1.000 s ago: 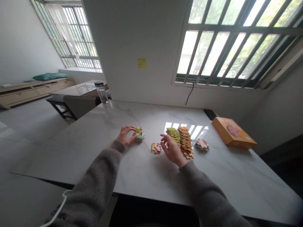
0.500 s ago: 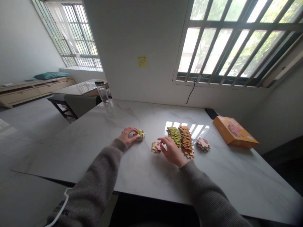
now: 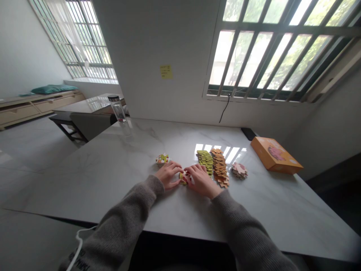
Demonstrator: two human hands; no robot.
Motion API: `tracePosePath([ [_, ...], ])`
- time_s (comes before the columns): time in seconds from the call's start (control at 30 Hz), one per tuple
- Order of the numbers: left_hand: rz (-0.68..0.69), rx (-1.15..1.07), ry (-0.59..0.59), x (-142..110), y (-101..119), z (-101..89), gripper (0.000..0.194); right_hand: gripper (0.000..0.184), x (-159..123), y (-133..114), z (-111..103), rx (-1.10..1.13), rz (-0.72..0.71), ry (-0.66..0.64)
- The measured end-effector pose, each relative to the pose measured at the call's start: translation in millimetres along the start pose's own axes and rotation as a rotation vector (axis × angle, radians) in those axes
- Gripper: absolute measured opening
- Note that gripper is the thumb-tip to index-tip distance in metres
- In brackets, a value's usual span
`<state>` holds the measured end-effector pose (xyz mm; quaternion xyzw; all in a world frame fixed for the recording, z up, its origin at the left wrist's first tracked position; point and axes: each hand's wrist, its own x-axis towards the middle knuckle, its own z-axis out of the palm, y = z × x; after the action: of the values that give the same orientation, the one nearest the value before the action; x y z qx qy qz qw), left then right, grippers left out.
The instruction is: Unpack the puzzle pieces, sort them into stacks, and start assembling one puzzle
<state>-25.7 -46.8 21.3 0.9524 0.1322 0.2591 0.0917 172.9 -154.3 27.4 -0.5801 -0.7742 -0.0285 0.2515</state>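
**No legible text in view.**
Yellow sticky note (image 3: 166, 71) on wall beyond marble table (image 3: 84, 188): handwritten lines, too small to read. Dark print on grey sleeve (image 3: 80, 260) below table edge: blurred, unreadable.

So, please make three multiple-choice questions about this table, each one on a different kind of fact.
1. Where is the orange box?
A) beside the bottle
B) at the right end of the table
C) on the floor

2. What colour is the stack beside the orange puzzle pieces?
A) blue
B) yellow-green
C) white

3. The left hand and right hand are:
A) lifted high
B) holding the box
C) low, at the small pieces between them

B: it lies past the stacks.
B: its pieces show that colour.
C: both hands meet there.
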Motion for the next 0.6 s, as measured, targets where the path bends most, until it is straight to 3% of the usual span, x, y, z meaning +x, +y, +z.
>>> tracePosePath([
  [0.2,-0.008,0.022,-0.053,-0.4,-1.0,2.9,0.026,0.020,2.1,-1.5,-7.7,0.028,-0.058,0.046],
  [0.33,-0.033,-0.035,0.063,0.8,0.5,1.6,0.014,0.024,3.1,-1.1,-13.2,0.181,-0.070,0.096],
  [0.47,-0.122,-0.056,0.249,3.2,5.7,-3.6,0.019,0.039,6.0,-4.0,-12.5,0.497,0.098,0.227],
  [0.6,-0.159,-0.044,0.304,4.9,12.4,-4.8,0.022,0.035,11.2,-8.7,-2.1,0.856,0.275,0.229],
])
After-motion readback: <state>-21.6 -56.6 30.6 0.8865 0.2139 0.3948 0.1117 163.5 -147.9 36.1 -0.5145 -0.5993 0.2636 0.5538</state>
